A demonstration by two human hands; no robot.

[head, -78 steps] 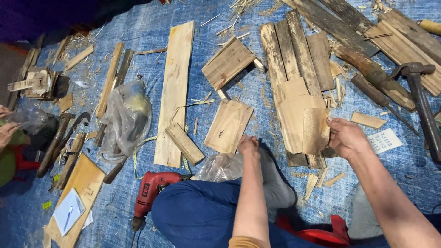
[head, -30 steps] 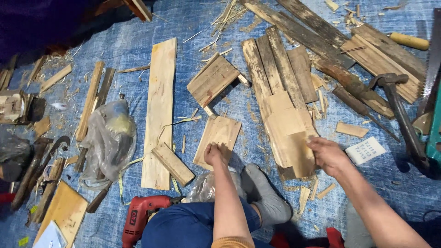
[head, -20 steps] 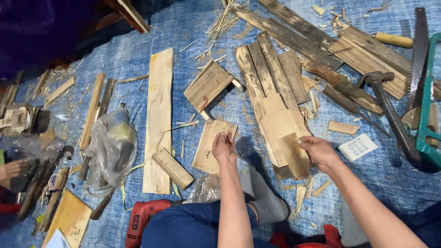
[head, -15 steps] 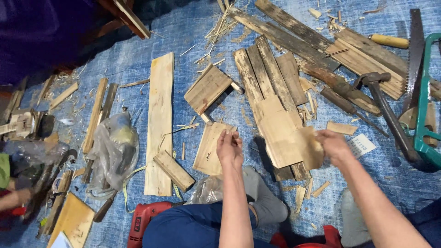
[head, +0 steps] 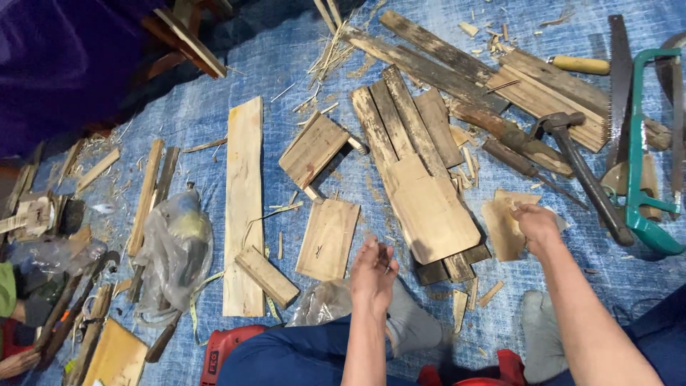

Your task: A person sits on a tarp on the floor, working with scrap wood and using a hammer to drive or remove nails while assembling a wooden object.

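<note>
Right hand (head: 537,225): fingers grasping a thin wood piece (head: 502,227), right of the stacked planks (head: 421,193). Left hand (head: 373,271): fingers pinching a small dark item, unidentifiable, below the planks. Clear plastic bag (head: 175,250), far left: contents unclear.

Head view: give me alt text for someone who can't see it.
Seated on a blue tarp littered with wood scraps, a person holds a thin wood piece in the right hand, while the left hand pinches something too small to tell. Between them lies a stack of planks; a hammer and saws lie to the right.
</note>
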